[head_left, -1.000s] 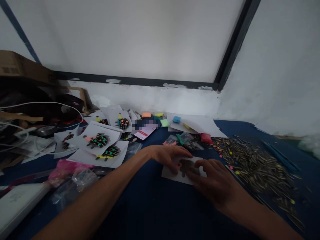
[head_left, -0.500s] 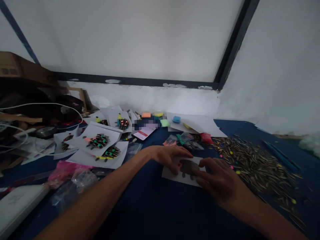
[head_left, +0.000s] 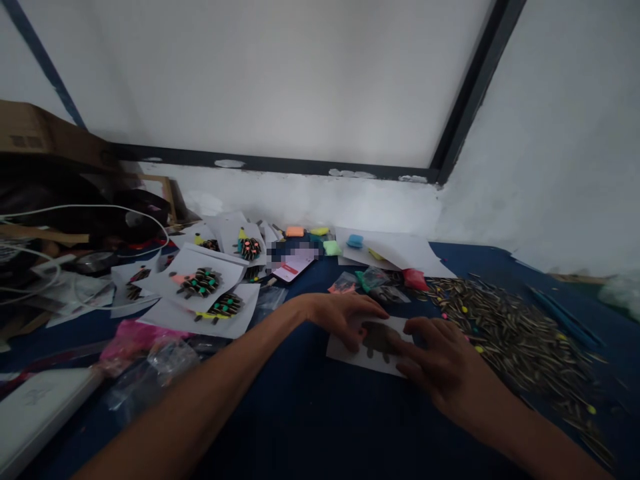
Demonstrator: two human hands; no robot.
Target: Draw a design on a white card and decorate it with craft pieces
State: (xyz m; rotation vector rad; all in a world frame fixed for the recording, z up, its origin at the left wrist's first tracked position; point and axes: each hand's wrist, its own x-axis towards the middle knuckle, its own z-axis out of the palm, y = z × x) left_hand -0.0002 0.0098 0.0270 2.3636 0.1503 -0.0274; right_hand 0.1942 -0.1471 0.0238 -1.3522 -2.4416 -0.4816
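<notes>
A white paper card [head_left: 345, 355] lies on the dark blue table, bearing a grey animal-like shape [head_left: 379, 339] with short legs and a pinkish bit at its left end. My left hand [head_left: 334, 317] rests over the card's left and upper edge, thumb and fingers stretched apart around the shape's left end. Against the shape's right end are the bent fingers of my right hand [head_left: 443, 357], its thumb and fingers apart on the card. I see nothing held in either hand. Part of the shape and the card's right edge are hidden by the right hand.
Sunflower seeds [head_left: 530, 347] with coloured dots are heaped at right. At left lie paper sheets [head_left: 173, 283] with seed-covered hedgehog figures, a phone [head_left: 295, 263] and plastic bags [head_left: 173, 357]. Coloured clay packets [head_left: 355, 241] sit behind, before the wall. A white box [head_left: 45, 407] stands front left.
The whole view has shifted slightly right and down. Both hands stay on the card, with the right fingers at nearly the same spot on the grey shape.
</notes>
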